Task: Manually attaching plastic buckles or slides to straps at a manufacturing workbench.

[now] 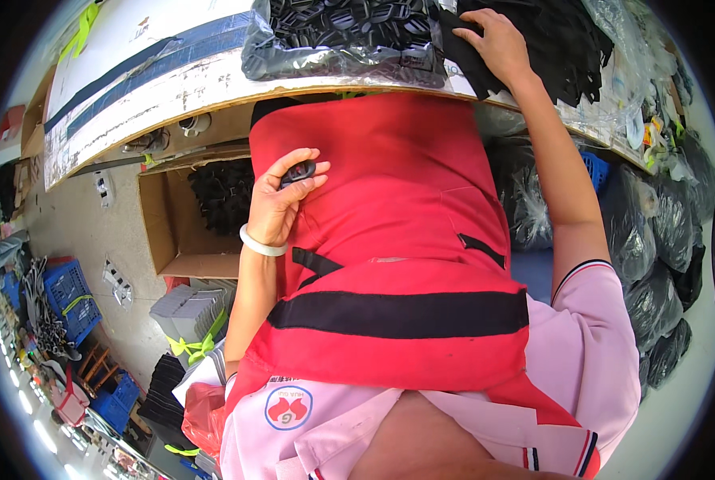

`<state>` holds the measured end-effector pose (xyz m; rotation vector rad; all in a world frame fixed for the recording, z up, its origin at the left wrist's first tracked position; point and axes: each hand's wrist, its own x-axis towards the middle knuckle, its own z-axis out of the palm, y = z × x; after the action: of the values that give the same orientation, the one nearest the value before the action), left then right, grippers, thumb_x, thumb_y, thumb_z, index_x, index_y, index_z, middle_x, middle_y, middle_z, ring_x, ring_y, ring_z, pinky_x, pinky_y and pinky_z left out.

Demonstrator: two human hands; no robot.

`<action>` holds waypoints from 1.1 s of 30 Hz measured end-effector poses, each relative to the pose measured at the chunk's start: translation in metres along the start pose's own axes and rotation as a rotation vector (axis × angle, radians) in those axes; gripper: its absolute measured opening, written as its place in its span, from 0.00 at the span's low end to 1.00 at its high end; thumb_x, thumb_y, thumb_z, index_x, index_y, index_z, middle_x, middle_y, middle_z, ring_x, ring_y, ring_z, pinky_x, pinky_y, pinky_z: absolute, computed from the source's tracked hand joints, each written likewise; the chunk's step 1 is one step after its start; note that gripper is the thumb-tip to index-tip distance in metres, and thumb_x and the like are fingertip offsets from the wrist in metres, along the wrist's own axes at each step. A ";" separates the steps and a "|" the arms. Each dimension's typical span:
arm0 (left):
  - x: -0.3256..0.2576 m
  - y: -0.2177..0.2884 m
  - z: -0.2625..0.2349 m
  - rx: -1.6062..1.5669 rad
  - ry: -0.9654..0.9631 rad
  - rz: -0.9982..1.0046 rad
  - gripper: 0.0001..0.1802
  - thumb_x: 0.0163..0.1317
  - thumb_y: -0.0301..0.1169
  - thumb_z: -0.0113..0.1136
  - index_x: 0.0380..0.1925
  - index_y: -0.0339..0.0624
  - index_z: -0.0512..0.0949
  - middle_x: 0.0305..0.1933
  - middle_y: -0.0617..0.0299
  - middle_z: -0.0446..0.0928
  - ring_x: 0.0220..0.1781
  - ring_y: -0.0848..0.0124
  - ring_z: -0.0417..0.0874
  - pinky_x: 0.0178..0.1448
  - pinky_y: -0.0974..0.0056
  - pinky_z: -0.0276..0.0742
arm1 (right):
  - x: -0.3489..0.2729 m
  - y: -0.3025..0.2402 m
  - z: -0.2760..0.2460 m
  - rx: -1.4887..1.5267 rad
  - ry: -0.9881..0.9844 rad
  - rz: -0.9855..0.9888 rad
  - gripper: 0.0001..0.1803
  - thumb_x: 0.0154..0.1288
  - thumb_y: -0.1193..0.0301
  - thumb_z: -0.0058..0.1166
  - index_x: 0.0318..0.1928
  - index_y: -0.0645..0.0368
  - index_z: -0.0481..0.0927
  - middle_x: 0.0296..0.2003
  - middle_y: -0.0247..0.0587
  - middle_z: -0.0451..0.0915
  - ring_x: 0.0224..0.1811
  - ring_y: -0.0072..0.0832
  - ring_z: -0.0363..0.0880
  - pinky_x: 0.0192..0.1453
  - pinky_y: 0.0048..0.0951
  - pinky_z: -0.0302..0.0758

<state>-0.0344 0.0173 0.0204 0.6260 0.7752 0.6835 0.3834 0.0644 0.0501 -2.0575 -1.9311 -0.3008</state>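
Observation:
My left hand (276,196), with a white band at the wrist, is raised over my red apron. Its fingers are closed around a small black plastic buckle (297,173). My right hand (495,46) reaches up to the table's near edge, at a pile of black fabric strips (565,48). Its thumb and fingers are bent onto a strip at the pile's left side; the exact grip is partly hidden. Left of that pile, a clear plastic bag (265,60) lies open and full of black buckles (349,28).
The worn white tabletop (181,76) spans the top. Under it stands a cardboard box (161,212) of black pieces. Grey stacked pieces (185,312) lie at my left; blue crates (73,296) are farther left. Filled plastic bags (633,232) line the right.

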 end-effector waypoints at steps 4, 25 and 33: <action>0.006 -0.002 0.001 0.024 -0.011 -0.022 0.15 0.68 0.19 0.49 0.54 0.29 0.73 0.54 0.47 0.76 0.52 0.57 0.83 0.54 0.62 0.83 | 0.003 0.013 0.008 -0.064 0.013 -0.107 0.16 0.64 0.59 0.58 0.46 0.54 0.82 0.42 0.36 0.82 0.45 0.36 0.80 0.49 0.34 0.76; 0.021 -0.018 0.037 0.075 0.111 0.085 0.07 0.61 0.21 0.61 0.39 0.30 0.78 0.33 0.53 0.82 0.30 0.67 0.85 0.33 0.66 0.85 | -0.093 -0.185 -0.040 1.315 -0.740 0.439 0.08 0.67 0.69 0.53 0.36 0.62 0.78 0.23 0.25 0.75 0.24 0.11 0.71 0.28 0.18 0.68; 0.013 -0.023 0.036 0.335 0.122 0.159 0.04 0.61 0.21 0.59 0.31 0.33 0.81 0.25 0.62 0.80 0.20 0.79 0.77 0.20 0.75 0.71 | -0.100 -0.191 -0.033 1.476 -0.814 0.687 0.08 0.65 0.68 0.54 0.37 0.61 0.77 0.20 0.30 0.75 0.15 0.16 0.71 0.17 0.19 0.68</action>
<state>0.0081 0.0033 0.0188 0.9656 0.9707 0.7486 0.1875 -0.0310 0.0602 -1.5070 -0.8304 1.7251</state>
